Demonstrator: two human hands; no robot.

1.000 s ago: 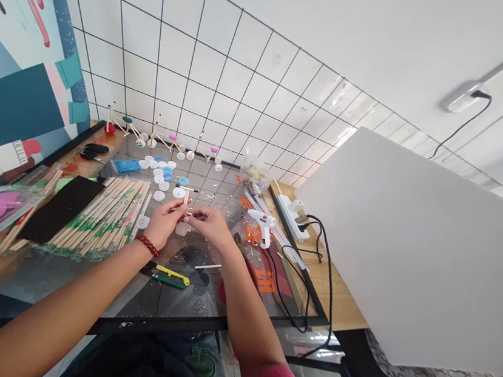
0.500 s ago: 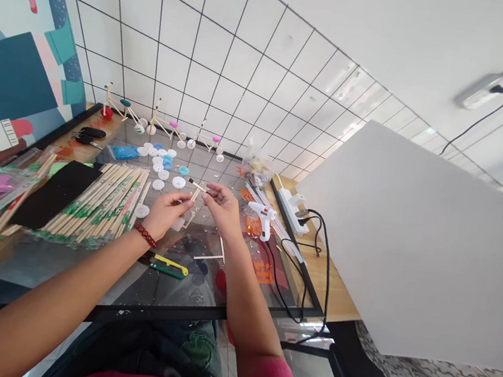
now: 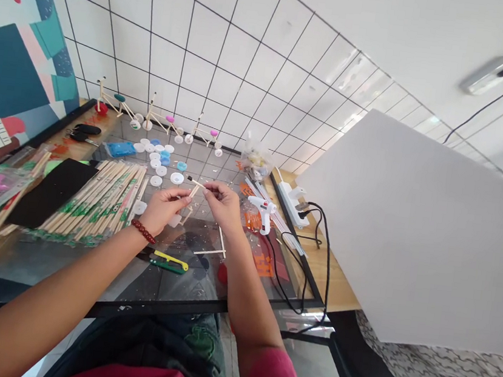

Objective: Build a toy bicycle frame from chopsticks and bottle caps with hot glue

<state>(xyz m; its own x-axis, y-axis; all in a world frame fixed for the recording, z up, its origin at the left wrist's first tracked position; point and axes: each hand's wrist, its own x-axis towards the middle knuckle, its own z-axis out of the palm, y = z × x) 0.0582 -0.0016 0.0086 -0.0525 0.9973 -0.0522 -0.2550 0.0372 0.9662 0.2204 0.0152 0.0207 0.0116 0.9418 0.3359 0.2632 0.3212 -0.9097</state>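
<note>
Above the middle of the glass tabletop, my left hand (image 3: 163, 207) pinches a short wooden stick (image 3: 194, 191). My right hand (image 3: 222, 207) grips another short stick with a black end (image 3: 197, 183), which lies across the top of the first one. Whether the two sticks are stuck together I cannot tell. Below my hands, two joined sticks (image 3: 211, 251) lie on the glass in an angle. A yellow and green cutter (image 3: 170, 261) rests near my left wrist. Right of my right hand stands a white glue gun (image 3: 263, 209).
Wrapped chopsticks (image 3: 94, 203) and a black sheet (image 3: 52, 191) lie left. White and blue bottle caps (image 3: 156, 181) are scattered behind my hands. Several small stick-built bicycles (image 3: 201, 133) line the back edge. A power strip (image 3: 294, 205) with black cables is at right.
The two sticks stay crossed in my fingers, and both hands hold nearly the same pose. The whole view has shifted slightly.
</note>
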